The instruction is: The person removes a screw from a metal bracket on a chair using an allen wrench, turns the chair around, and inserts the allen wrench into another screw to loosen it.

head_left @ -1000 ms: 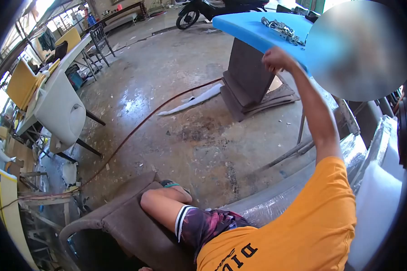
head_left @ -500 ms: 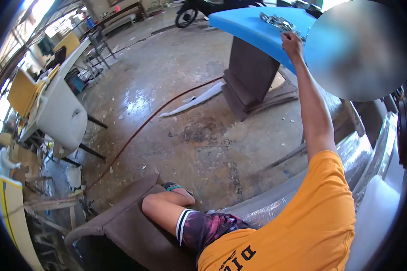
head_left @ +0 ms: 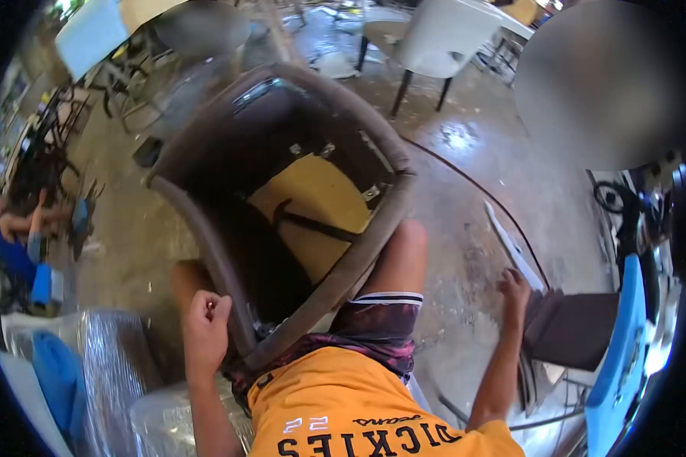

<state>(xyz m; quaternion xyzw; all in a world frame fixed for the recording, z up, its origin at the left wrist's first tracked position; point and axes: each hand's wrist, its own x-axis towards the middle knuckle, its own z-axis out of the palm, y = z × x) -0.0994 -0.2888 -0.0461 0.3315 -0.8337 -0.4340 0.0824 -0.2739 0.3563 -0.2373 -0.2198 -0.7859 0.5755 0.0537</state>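
Note:
A brown upholstered chair shell point(head_left: 229, 251) rests across my lap, its hollow underside facing up. Small metal brackets point(head_left: 327, 151) sit on its inner walls. A dark hammer-shaped tool point(head_left: 320, 226) lies inside, over a tan panel point(head_left: 312, 186). My left hand point(head_left: 206, 327) is closed beside the shell's near left edge, with a tiny reddish spot showing between thumb and fingers. Off to the right, away from the shell, my right hand point(head_left: 514, 288) hangs above the floor with curled fingers. What it holds, if anything, is too small to make out.
A blue-topped table point(head_left: 621, 365) stands at right beside brown padded panels point(head_left: 572, 329). Plastic-wrapped furniture point(head_left: 118, 373) is close at left. A white chair point(head_left: 438, 38) stands ahead, and a hose point(head_left: 480, 164) crosses the floor. Another person point(head_left: 19, 236) sits far left.
My view has swung left and down onto the chair shell. My right hand has left the metal parts on the blue table and come back lower. My left hand has come into view.

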